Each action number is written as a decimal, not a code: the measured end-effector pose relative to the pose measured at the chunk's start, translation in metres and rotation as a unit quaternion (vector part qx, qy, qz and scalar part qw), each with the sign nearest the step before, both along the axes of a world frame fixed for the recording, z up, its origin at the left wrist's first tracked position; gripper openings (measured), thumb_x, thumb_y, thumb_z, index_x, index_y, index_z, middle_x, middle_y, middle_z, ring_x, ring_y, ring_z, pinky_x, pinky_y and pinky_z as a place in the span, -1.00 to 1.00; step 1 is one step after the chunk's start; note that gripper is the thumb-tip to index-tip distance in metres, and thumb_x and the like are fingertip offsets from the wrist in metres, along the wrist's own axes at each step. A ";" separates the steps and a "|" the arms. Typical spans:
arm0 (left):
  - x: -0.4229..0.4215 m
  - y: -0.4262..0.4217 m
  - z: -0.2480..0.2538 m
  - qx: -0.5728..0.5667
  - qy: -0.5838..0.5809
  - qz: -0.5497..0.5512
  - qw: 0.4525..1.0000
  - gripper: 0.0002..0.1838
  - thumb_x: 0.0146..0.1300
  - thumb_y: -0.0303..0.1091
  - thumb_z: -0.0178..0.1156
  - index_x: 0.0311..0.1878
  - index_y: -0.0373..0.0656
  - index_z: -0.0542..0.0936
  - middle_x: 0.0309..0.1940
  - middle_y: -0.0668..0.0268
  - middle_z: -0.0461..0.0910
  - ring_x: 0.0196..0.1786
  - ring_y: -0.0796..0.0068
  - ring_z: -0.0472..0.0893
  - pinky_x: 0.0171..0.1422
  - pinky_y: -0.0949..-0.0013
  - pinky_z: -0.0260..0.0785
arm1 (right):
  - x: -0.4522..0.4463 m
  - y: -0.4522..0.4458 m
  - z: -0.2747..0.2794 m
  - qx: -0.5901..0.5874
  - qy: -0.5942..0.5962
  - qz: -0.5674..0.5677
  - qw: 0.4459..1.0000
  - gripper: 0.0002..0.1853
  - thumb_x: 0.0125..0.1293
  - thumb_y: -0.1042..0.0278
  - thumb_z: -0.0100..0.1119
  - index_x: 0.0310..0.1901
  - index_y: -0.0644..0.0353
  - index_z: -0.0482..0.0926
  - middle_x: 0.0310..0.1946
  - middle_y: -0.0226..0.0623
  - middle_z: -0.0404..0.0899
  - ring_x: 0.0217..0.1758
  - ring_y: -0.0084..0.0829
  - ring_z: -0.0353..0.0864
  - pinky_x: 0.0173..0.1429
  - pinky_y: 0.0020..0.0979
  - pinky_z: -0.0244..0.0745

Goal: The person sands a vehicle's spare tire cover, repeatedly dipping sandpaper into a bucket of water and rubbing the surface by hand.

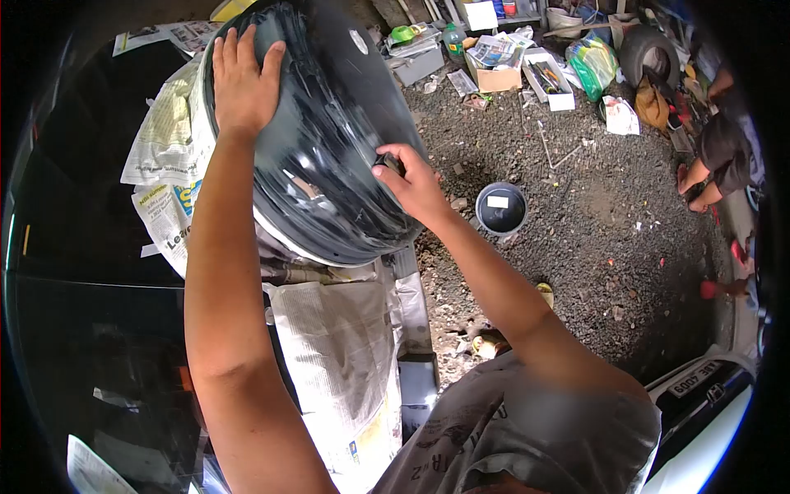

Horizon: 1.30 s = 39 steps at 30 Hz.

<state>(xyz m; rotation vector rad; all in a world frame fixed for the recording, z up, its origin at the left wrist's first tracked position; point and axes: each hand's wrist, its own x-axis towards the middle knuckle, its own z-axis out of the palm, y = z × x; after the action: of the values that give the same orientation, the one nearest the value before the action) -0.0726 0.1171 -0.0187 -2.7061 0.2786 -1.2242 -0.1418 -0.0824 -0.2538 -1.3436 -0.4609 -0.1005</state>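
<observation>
A large black wheel rim, wet and streaked with grey, lies tilted on spread newspaper. My left hand rests flat on the rim's upper left side, its fingers stretched out. At the rim's right side, my right hand pinches a small dark pad between thumb and fingers, held against the rim's surface. Its exact kind does not show. More newspaper sticks out under the rim's left edge.
A dark bucket stands on the gravel to the right. Behind are a cardboard box, a white box, and a tire. A person's legs show at far right; a car is at lower right.
</observation>
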 end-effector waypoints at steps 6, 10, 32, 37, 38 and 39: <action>0.000 -0.002 0.000 -0.021 -0.005 -0.008 1.000 -0.25 0.43 0.26 -0.07 0.49 -0.06 0.29 0.56 0.07 0.12 0.63 0.10 -0.04 0.66 0.13 -0.14 | 0.007 0.015 -0.023 -0.017 -0.041 -0.039 0.998 -0.59 0.26 0.22 0.42 0.01 0.24 0.52 -0.13 -0.25 0.58 -0.06 -0.44 0.53 0.08 -0.38 0.43; -0.021 -0.030 0.010 -0.047 0.019 0.039 0.998 -0.36 0.44 -0.09 0.03 0.44 -0.31 0.27 0.51 -0.11 0.14 0.59 -0.09 0.03 0.65 0.07 -0.11 | 0.049 0.027 0.047 0.039 -0.062 -0.019 0.997 -0.58 0.28 0.16 0.40 -0.01 0.28 0.51 -0.15 -0.26 0.59 -0.07 -0.46 0.53 0.09 -0.40 0.42; -0.020 -0.029 0.011 -0.044 0.013 0.048 0.998 -0.32 0.43 -0.02 0.02 0.46 -0.30 0.27 0.52 -0.09 0.13 0.60 -0.04 0.01 0.67 0.12 -0.15 | -0.001 0.029 -0.031 -0.003 -0.112 -0.112 0.987 -0.65 0.36 0.19 0.30 -0.08 0.32 0.49 -0.13 -0.05 0.54 -0.05 -0.17 0.58 0.09 -0.27 0.43; -0.022 -0.031 0.012 -0.061 0.013 0.046 0.997 -0.32 0.42 -0.03 0.03 0.46 -0.29 0.27 0.52 -0.08 0.13 0.60 -0.04 0.01 0.67 0.11 -0.14 | 0.011 0.035 -0.017 0.010 -0.091 -0.109 0.990 -0.64 0.37 0.17 0.30 -0.08 0.31 0.49 -0.18 -0.09 0.56 -0.10 -0.14 0.58 0.04 -0.28 0.44; -0.021 -0.030 0.013 -0.058 0.013 0.051 0.997 -0.32 0.42 -0.03 0.03 0.45 -0.29 0.27 0.52 -0.08 0.13 0.60 -0.04 0.02 0.67 0.11 -0.14 | 0.024 0.036 0.014 0.032 -0.102 -0.099 0.989 -0.63 0.37 0.14 0.30 -0.08 0.32 0.49 -0.17 -0.07 0.57 -0.10 -0.11 0.58 0.04 -0.25 0.45; -0.019 -0.029 0.012 -0.054 0.013 0.057 0.997 -0.32 0.41 -0.03 0.03 0.45 -0.28 0.27 0.52 -0.08 0.13 0.60 -0.04 0.02 0.66 0.11 -0.14 | 0.037 0.034 0.051 0.006 -0.090 -0.099 0.991 -0.60 0.36 0.11 0.29 -0.06 0.32 0.49 -0.13 -0.03 0.58 -0.09 -0.09 0.58 0.05 -0.24 0.45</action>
<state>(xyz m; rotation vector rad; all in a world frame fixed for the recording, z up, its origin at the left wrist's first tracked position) -0.0917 0.0885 -0.0069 -2.7860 0.0606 -1.2058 -0.1052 -0.0480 -0.2030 -1.3726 -0.4765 -0.3910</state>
